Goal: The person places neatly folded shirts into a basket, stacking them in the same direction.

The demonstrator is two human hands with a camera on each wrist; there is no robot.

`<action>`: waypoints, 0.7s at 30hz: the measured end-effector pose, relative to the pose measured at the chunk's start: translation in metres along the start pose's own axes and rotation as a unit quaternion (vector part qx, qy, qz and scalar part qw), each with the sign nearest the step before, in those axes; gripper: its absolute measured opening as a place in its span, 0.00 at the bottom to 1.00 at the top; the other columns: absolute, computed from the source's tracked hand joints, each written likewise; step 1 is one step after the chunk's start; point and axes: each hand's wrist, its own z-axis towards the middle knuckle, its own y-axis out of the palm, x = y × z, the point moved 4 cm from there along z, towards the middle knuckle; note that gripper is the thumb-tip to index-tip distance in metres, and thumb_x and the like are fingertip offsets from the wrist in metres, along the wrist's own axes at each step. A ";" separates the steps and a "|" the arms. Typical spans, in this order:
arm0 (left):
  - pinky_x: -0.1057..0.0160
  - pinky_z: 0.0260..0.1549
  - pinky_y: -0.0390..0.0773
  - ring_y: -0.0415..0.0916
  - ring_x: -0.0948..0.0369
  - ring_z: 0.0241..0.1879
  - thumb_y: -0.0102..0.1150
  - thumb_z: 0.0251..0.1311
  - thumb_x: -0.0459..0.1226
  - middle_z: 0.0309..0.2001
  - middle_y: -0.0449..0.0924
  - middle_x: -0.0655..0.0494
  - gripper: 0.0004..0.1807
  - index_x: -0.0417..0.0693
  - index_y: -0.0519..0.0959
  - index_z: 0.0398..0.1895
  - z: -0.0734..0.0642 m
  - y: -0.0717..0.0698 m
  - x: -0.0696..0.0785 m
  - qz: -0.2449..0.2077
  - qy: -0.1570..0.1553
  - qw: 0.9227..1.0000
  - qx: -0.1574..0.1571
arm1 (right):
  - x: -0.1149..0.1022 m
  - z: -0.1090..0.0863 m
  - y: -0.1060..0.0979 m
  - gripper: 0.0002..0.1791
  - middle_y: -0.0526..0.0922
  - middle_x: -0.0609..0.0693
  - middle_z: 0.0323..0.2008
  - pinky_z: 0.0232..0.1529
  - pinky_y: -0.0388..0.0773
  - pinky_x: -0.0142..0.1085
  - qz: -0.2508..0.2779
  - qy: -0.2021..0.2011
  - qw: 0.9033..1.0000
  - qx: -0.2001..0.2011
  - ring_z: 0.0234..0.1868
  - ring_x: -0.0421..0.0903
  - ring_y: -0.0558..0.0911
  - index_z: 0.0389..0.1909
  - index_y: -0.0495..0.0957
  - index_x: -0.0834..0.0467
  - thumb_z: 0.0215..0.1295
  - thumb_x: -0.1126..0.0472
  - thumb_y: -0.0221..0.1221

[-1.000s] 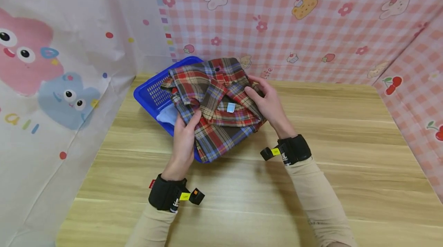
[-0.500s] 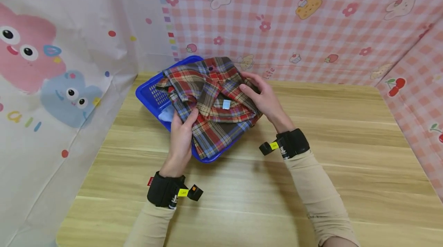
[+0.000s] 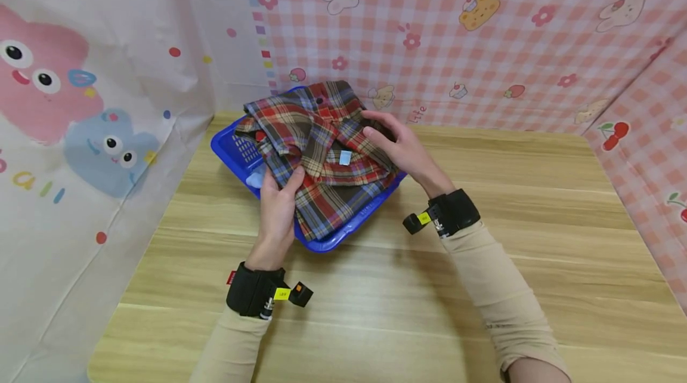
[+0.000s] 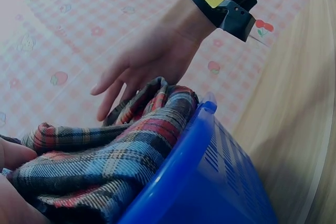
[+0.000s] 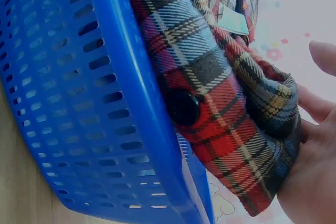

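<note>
A folded plaid shirt (image 3: 333, 162) in red, brown and blue, with a pale tag at its collar, lies over the blue plastic basket (image 3: 333, 241). My left hand (image 3: 277, 210) grips the shirt's near left edge, thumb on top and fingers hidden beneath. At the shirt's right side is my right hand (image 3: 405, 150), thumb lifted and fingers fairly straight. In the left wrist view that right hand (image 4: 152, 59) hangs past the shirt's far edge, fingers spread. The right wrist view shows the shirt's buttoned corner (image 5: 226, 145) lying along the palm, over the basket's rim.
A light blue cloth (image 3: 255, 178) shows inside the basket's left part. The basket stands on a wood-grain table (image 3: 510, 222), near the back wall covering (image 3: 429, 25) with its pink checks. A white patterned sheet (image 3: 134, 25) borders the table on the left.
The shirt has shifted left and back over the basket, baring more of the near right rim. My left hand moves slightly along with it. The right hand's thumb has come away from the cloth.
</note>
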 end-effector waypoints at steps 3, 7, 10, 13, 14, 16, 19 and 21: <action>0.60 0.70 0.69 0.70 0.56 0.68 0.52 0.75 0.30 0.70 0.69 0.51 0.32 0.50 0.58 0.78 0.002 -0.001 -0.001 0.011 0.000 1.000 0.007 | 0.000 0.003 0.002 0.27 0.68 0.49 0.75 0.76 0.62 0.47 -0.010 0.001 1.000 -0.008 0.75 0.47 0.66 0.74 0.69 0.51 0.78 0.49 0.55; 0.60 0.71 0.68 0.69 0.55 0.69 0.54 0.73 0.28 0.71 0.69 0.48 0.33 0.47 0.59 0.78 0.004 -0.001 -0.003 0.038 0.008 0.999 0.020 | 0.005 0.006 0.008 0.27 0.69 0.50 0.74 0.75 0.63 0.48 -0.011 -0.003 1.000 -0.020 0.74 0.48 0.67 0.74 0.69 0.53 0.80 0.50 0.53; 0.59 0.71 0.67 0.68 0.54 0.69 0.55 0.71 0.26 0.72 0.68 0.46 0.34 0.45 0.59 0.78 0.006 -0.002 -0.006 0.053 0.009 0.998 0.028 | 0.014 0.006 0.013 0.27 0.69 0.51 0.74 0.75 0.63 0.47 -0.011 0.007 0.999 -0.031 0.74 0.48 0.67 0.74 0.69 0.53 0.80 0.50 0.53; 0.58 0.71 0.67 0.68 0.53 0.69 0.56 0.69 0.25 0.71 0.69 0.46 0.34 0.44 0.60 0.77 0.006 -0.004 -0.010 0.061 0.001 0.997 0.035 | 0.022 0.005 0.018 0.27 0.69 0.51 0.75 0.76 0.62 0.47 -0.014 0.018 0.999 -0.041 0.75 0.48 0.66 0.75 0.69 0.53 0.81 0.49 0.52; 0.58 0.71 0.67 0.69 0.53 0.69 0.56 0.69 0.24 0.71 0.69 0.46 0.34 0.44 0.61 0.77 0.006 -0.005 -0.011 0.063 -0.001 0.997 0.036 | 0.023 0.005 0.020 0.27 0.69 0.51 0.75 0.76 0.62 0.47 -0.015 0.021 0.999 -0.043 0.75 0.48 0.66 0.75 0.69 0.53 0.81 0.49 0.52; 0.57 0.71 0.67 0.69 0.53 0.69 0.56 0.69 0.25 0.72 0.69 0.46 0.34 0.45 0.61 0.77 0.007 -0.005 -0.011 0.071 -0.006 0.997 0.035 | 0.026 0.005 0.022 0.27 0.69 0.51 0.75 0.76 0.62 0.48 -0.019 0.026 0.998 -0.047 0.75 0.49 0.66 0.75 0.69 0.53 0.81 0.48 0.52; 0.57 0.72 0.66 0.67 0.53 0.71 0.57 0.70 0.26 0.73 0.68 0.47 0.35 0.45 0.60 0.78 0.008 -0.005 -0.011 0.081 -0.011 0.996 0.030 | 0.028 0.004 0.024 0.27 0.69 0.53 0.74 0.75 0.63 0.50 -0.027 0.032 0.998 -0.055 0.75 0.50 0.66 0.74 0.69 0.54 0.81 0.49 0.52; 0.58 0.73 0.65 0.66 0.53 0.72 0.56 0.70 0.26 0.74 0.67 0.47 0.35 0.44 0.59 0.78 0.008 -0.006 -0.010 0.085 -0.014 0.996 0.030 | 0.030 0.004 0.025 0.27 0.69 0.53 0.74 0.74 0.64 0.51 -0.029 0.038 0.997 -0.062 0.75 0.51 0.67 0.74 0.69 0.54 0.81 0.49 0.51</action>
